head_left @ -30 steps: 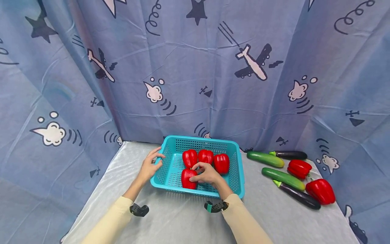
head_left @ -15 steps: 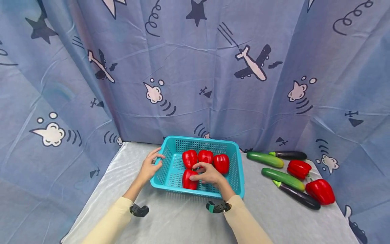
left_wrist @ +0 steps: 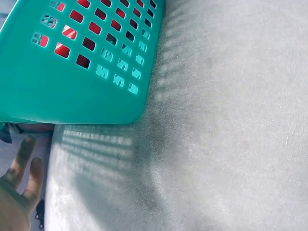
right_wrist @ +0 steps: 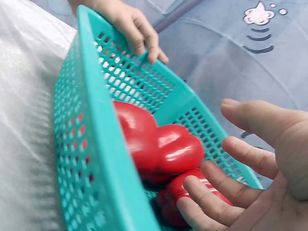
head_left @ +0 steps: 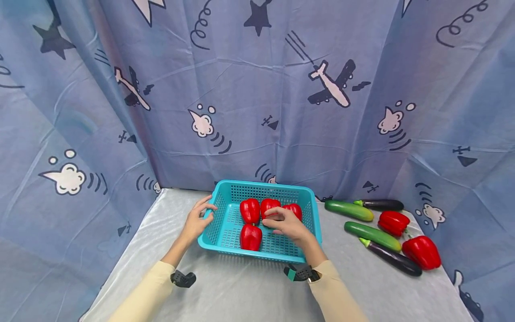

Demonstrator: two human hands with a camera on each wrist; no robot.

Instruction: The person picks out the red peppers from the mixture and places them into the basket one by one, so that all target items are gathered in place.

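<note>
In the head view a turquoise plastic basket (head_left: 249, 253) holds several red bell peppers. One bell pepper (head_left: 251, 238) lies at the front, below another bell pepper (head_left: 250, 211) near the back. My right hand (head_left: 293, 227) hovers over the basket's right half, fingers loosely bent and holding nothing; it partly covers the bell pepper (head_left: 295, 209) at the right. The right wrist view shows the same right hand (right_wrist: 284, 192) with fingers spread above the peppers. At the left rim rests my left hand (head_left: 195, 222), its fingers reaching over the edge, as the left hand (right_wrist: 130, 24) also shows from across the basket.
To the right on the white cloth (head_left: 217, 286) lie two cucumbers (head_left: 349, 210), two eggplants (head_left: 393, 256) and two more bell peppers (head_left: 421, 252). A blue patterned curtain (head_left: 241, 152) hangs close behind the basket and along both sides.
My right hand has let go of the front bell pepper and moved to the right. That pepper stays in the basket, turned slightly. My left hand stays at the rim.
</note>
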